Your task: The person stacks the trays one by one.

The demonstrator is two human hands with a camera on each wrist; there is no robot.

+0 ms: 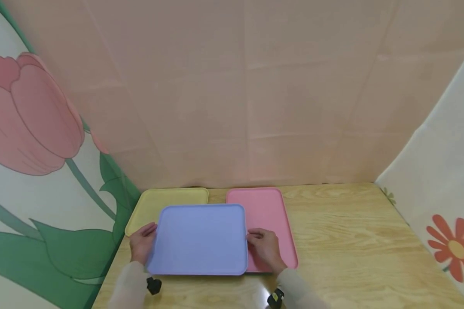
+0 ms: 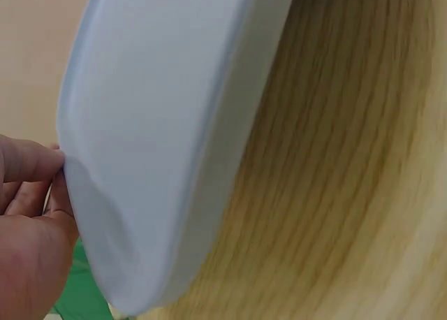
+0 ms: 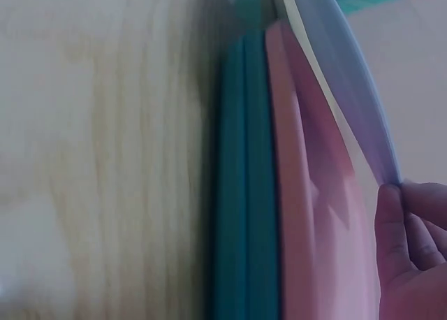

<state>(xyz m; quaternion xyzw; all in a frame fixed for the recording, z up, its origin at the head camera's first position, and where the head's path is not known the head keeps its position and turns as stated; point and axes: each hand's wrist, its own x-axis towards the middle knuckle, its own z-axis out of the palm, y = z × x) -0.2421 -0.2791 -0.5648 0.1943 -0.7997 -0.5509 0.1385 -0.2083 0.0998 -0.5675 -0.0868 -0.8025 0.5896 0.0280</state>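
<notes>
Blue tray (image 1: 203, 239) held in front of me, a short side in each hand. Left grip (image 1: 142, 243) narrow, pinching the rim; in the left wrist view the hand is cut off by the frame edge, and fingertips behind the rim are partly hidden. Right grip (image 1: 265, 248) also narrow, rim pinched between thumb and finger; the right wrist view loses most of that hand past its border.

Position: blue tray in the near, left-of-centre part of the desk (image 1: 371, 240), overlapping two others. At its right edge it stands clear above the pink tray (image 1: 268, 212). Pink tray's left portion is covered; its right long side shows whole. Yellow tray (image 1: 174, 196) lies at the back left, its near right part behind the blue one; part of its near left edge is behind my hand.

Under the pink tray, teal layers (image 3: 244, 187), seen edge-on from the right wrist. Stacked trays or something else, cannot tell; from above, only a thin dark line. A pale strip between blue and pink there: owner unclear. Far end of that view blurred.

Both sleeves (image 1: 129, 281) run out of frame below. Flowered cloth (image 1: 441, 180) at right, also cut off.
</notes>
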